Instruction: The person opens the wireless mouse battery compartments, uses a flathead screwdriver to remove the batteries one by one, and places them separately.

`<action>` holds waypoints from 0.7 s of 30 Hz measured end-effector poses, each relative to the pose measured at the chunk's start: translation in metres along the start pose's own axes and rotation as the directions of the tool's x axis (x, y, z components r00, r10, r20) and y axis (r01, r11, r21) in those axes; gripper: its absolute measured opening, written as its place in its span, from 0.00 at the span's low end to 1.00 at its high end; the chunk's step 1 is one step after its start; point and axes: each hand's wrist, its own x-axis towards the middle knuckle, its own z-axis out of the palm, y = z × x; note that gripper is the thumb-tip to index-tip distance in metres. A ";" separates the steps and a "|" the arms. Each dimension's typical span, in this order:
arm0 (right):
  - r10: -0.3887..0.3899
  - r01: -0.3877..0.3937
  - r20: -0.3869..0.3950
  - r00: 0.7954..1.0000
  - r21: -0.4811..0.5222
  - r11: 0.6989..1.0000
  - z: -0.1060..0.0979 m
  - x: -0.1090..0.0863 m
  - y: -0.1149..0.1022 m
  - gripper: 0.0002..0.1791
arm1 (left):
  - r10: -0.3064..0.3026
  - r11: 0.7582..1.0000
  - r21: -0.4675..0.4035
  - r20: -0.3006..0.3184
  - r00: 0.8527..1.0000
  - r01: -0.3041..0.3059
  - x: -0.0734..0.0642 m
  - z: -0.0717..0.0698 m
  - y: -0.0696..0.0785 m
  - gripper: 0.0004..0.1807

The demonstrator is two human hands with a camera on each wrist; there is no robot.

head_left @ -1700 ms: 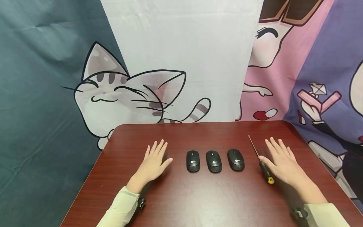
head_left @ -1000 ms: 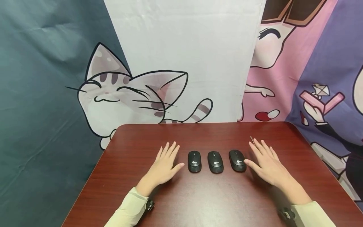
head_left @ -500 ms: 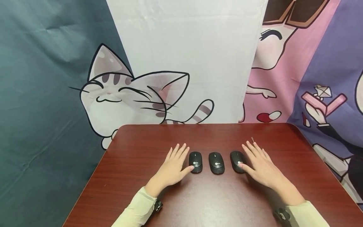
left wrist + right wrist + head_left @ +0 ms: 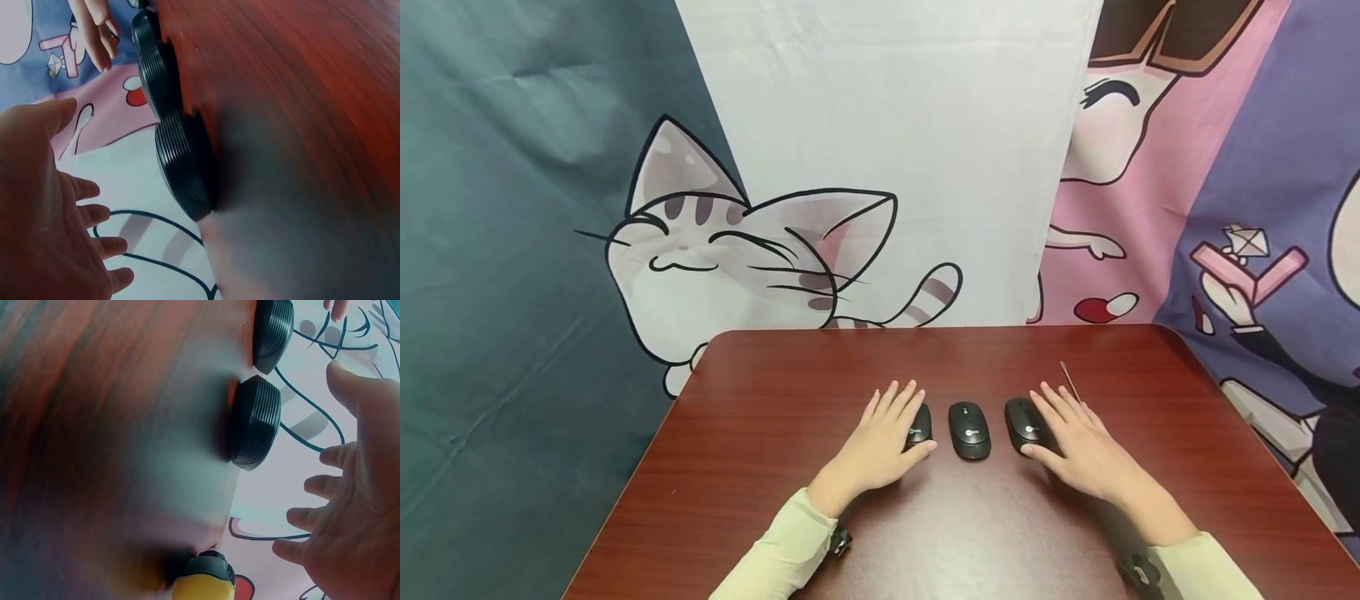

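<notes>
Three black computer mice stand in a row on the table: a left mouse (image 4: 920, 425), a middle mouse (image 4: 970, 431) and a right mouse (image 4: 1021, 423). My left hand (image 4: 876, 446) hovers over the left mouse and partly hides it in the head view. In the left wrist view a gap shows between the fingers and that mouse (image 4: 184, 165). My right hand (image 4: 1081, 446) is above the right mouse, fingers spread, apart from it in the right wrist view. Under this hand lies a screwdriver (image 4: 1070, 382); its yellow handle end (image 4: 205, 586) shows in the right wrist view.
The reddish-brown wooden table (image 4: 760, 367) has rounded far corners. Behind it hangs a cloth backdrop (image 4: 880, 100) printed with a cartoon cat and figures. Bare tabletop lies in front of the mice.
My left hand has moved right, from beside the row to over the left mouse. My right hand has moved left, from over the screwdriver handle to the right mouse. The mice stay in place.
</notes>
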 end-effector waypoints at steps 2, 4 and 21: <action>-0.007 0.007 0.004 1.000 -0.009 1.000 0.001 0.000 0.001 0.48 | 0.007 1.000 0.004 0.003 1.000 -0.007 0.003 0.002 0.004 0.44; -0.012 0.013 0.010 1.000 -0.014 1.000 0.003 0.000 0.002 0.48 | 0.010 1.000 0.009 0.014 1.000 -0.010 0.006 0.003 0.007 0.44; -0.018 0.018 0.030 0.999 -0.010 1.000 0.003 -0.002 0.007 0.48 | 0.060 0.997 0.037 0.072 0.996 -0.062 0.033 0.022 0.031 0.44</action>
